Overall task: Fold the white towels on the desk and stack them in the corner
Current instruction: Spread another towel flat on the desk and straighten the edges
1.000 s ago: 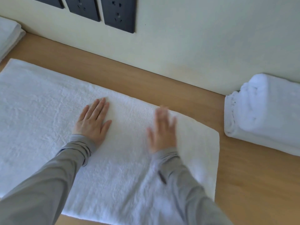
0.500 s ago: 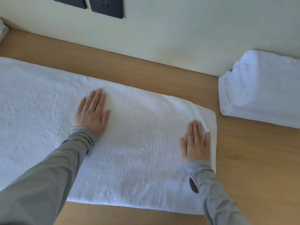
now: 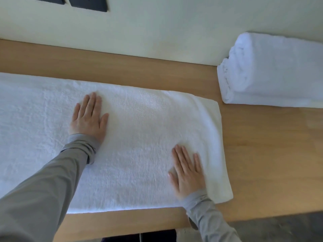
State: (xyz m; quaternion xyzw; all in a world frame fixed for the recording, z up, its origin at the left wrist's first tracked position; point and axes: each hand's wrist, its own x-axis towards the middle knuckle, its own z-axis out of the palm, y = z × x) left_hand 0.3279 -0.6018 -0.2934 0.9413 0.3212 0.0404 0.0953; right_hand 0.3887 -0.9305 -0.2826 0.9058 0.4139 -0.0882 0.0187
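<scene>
From the head camera, a white towel [image 3: 139, 137] lay spread flat along the wooden desk [image 3: 262, 154], its long edge running left out of the frame and its right end folded to a thick, rounded edge. The left hand [image 3: 89, 117] rested palm down on the towel near its far edge, fingers straight and close together, gripping nothing. The right hand [image 3: 187, 173] lay flat on the towel close to its right end and near edge, fingers straight as well; its outline was a little blurred, so how hard it pressed could not be told. Grey sleeves [image 3: 52, 180] covered both arms. To the right, apart from the flat towel, a stack of folded towels [image 3: 271, 70] sat on the desk against the pale wall [image 3: 174, 27]. Dark wall sockets [image 3: 87, 3] showed at the top left.
</scene>
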